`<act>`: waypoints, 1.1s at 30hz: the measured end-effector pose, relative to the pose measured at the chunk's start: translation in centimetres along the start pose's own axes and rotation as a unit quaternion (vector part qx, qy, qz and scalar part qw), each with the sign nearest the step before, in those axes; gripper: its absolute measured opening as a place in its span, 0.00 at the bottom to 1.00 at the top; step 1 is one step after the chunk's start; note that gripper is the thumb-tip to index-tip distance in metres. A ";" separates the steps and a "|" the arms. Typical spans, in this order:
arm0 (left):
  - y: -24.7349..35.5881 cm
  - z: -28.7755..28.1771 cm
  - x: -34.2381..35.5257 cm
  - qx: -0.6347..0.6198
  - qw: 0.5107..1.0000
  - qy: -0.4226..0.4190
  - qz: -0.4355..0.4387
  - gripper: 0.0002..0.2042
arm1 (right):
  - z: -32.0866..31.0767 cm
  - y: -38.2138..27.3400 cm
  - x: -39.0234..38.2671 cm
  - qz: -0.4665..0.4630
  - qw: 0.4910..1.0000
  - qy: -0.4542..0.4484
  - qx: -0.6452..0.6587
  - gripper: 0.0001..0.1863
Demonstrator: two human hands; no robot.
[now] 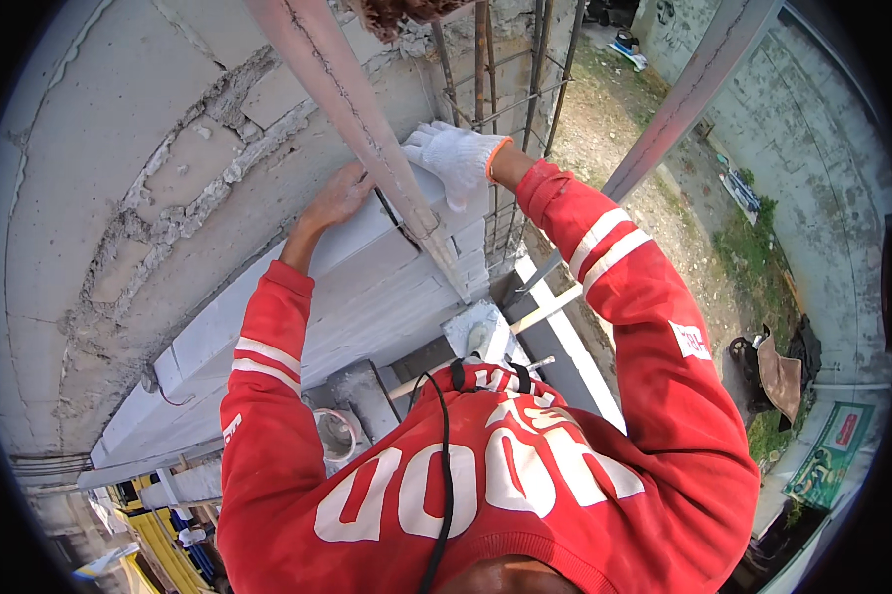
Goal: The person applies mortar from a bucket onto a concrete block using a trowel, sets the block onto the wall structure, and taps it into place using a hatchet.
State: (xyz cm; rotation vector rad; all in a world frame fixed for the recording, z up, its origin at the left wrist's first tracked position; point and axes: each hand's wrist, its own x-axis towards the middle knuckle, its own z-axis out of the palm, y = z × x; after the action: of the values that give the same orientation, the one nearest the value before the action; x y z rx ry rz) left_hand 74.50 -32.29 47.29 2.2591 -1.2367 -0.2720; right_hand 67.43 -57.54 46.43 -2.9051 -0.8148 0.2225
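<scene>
My bare left hand (339, 196) rests at the top edge of a pale grey block wall (367, 287). Its fingers are bent and closed at the upper end of a thin dark strip (396, 218) that runs down over the block's edge; what exactly they grip is hard to make out. My right hand (453, 158), in a white knitted glove with an orange cuff, lies with fingers outstretched on the top block (428, 190) beside the rebar. Between my hands, a slanting pinkish metal post (342, 84) passes in front of the wall and hides part of it.
Upright rusty rebar (490, 69) with ties rises beyond my right hand. A second slanting post (691, 104) stands to the right. Rough concrete wall (159, 119) lies at the left. Below are a bucket (339, 436), wooden poles (545, 310) and grassy ground (683, 198).
</scene>
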 end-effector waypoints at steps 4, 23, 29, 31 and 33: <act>-1.1 1.3 -0.1 -0.009 1.000 0.010 -0.015 0.21 | 0.8 -5.5 -6.2 0.054 0.953 0.292 0.069 0.43; -4.4 2.7 1.3 -0.107 0.990 -0.024 -0.093 0.31 | 19.9 -5.4 -5.4 0.335 0.761 0.431 0.352 0.29; -6.7 4.1 2.2 -0.105 0.992 0.006 -0.071 0.28 | 20.6 -4.8 -5.7 0.350 0.770 0.420 0.330 0.33; -10.0 5.0 2.4 -0.052 0.996 0.051 -0.052 0.29 | 19.7 -5.0 -5.4 0.344 0.778 0.418 0.319 0.33; -10.7 5.0 2.3 -0.041 0.996 0.052 -0.062 0.28 | 18.6 -5.2 -5.4 0.340 0.739 0.383 0.439 0.33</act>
State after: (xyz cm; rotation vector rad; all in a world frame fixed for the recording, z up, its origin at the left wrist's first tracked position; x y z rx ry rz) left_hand 81.38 -31.42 37.46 2.2534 -1.0166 -0.2438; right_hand 57.00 -54.61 29.52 -1.9052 0.4319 -0.4153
